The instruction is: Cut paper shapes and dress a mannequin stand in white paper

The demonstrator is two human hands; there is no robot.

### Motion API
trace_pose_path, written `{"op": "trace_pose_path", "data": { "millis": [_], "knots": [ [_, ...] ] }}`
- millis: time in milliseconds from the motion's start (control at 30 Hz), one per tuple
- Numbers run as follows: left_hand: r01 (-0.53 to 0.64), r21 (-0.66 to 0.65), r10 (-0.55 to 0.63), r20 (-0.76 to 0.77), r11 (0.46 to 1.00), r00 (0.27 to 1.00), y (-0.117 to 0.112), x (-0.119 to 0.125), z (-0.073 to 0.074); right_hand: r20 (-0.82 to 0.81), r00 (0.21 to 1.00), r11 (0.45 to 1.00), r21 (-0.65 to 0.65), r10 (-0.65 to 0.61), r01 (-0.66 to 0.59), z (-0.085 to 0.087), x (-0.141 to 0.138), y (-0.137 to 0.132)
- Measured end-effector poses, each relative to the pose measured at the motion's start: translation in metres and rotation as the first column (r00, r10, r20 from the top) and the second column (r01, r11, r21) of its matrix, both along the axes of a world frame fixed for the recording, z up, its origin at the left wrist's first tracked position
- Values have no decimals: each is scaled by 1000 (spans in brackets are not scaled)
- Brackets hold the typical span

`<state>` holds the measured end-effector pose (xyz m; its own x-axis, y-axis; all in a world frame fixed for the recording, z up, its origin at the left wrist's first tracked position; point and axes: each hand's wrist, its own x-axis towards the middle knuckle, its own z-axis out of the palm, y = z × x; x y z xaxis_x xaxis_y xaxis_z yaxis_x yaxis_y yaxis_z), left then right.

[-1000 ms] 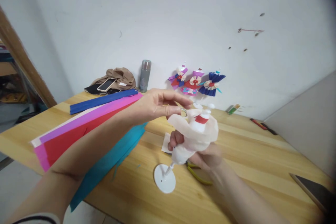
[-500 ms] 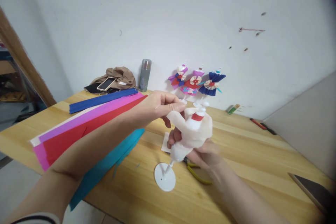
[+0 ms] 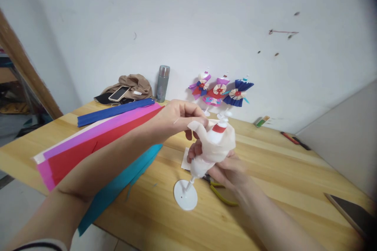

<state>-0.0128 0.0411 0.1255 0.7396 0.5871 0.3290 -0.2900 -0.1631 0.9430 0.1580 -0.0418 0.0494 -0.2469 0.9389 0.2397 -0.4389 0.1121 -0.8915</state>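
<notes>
A small white mannequin [image 3: 216, 136] on a round base [image 3: 185, 200] leans to the right, with a red band around its neck. Cream crepe paper [image 3: 220, 150] wraps loosely about its upper body. My left hand [image 3: 185, 115] pinches the paper's upper edge between thumb and fingers, beside the neck. Wrapped around the mannequin's body from behind and below is my right hand [image 3: 225, 170], its fingers partly hidden by the figure and paper. Pliers with yellow handles [image 3: 220, 196] lie under my right wrist, partly covered.
Red [image 3: 73, 160], pink, blue and teal [image 3: 118, 188] crepe paper lies at left. Behind are a cap, a phone [image 3: 119, 93] and a grey flask [image 3: 162, 84]. Three paper-dressed mannequins [image 3: 219, 90] stand against the wall. A dark flat object [image 3: 350, 213] lies at the right edge.
The mannequin has tipped slightly, its head moving a little left and its base rising slightly. Both hands keep their hold, and the paper sits a bit closer around the body.
</notes>
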Motion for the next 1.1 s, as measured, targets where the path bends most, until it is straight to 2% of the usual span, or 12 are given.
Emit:
{"op": "trace_pose_path", "data": {
  "millis": [100,300,367,433,567,633,733,833,1100],
  "knots": [
    [30,0,-30,19,1000,999,0,0,-2,-20,1000,1000,19,-16,16,1,-1,1],
    [182,-70,-182,10,981,983,6,-3,-6,-70,997,998,49,-24,28,5,-2,1],
    [191,-103,-189,27,976,982,11,-2,-9,-58,997,997,59,-48,51,4,-1,1],
    [146,-101,-139,73,984,988,16,0,-11,-45,996,994,68,-82,85,3,1,1],
    [-22,20,18,188,1000,982,21,0,-13,12,992,990,66,-129,128,-1,5,4],
    [-47,132,15,234,990,972,22,-2,-12,52,987,987,71,-150,146,-4,7,6],
    [-23,306,-49,224,952,973,23,-7,-10,88,982,984,72,-170,164,-7,9,7],
    [-18,406,-51,157,914,986,25,-11,-10,89,984,986,77,-154,147,-7,9,8],
    [57,485,-132,123,873,984,30,-8,-10,53,988,986,82,-147,143,-8,6,8]
  ]
}}
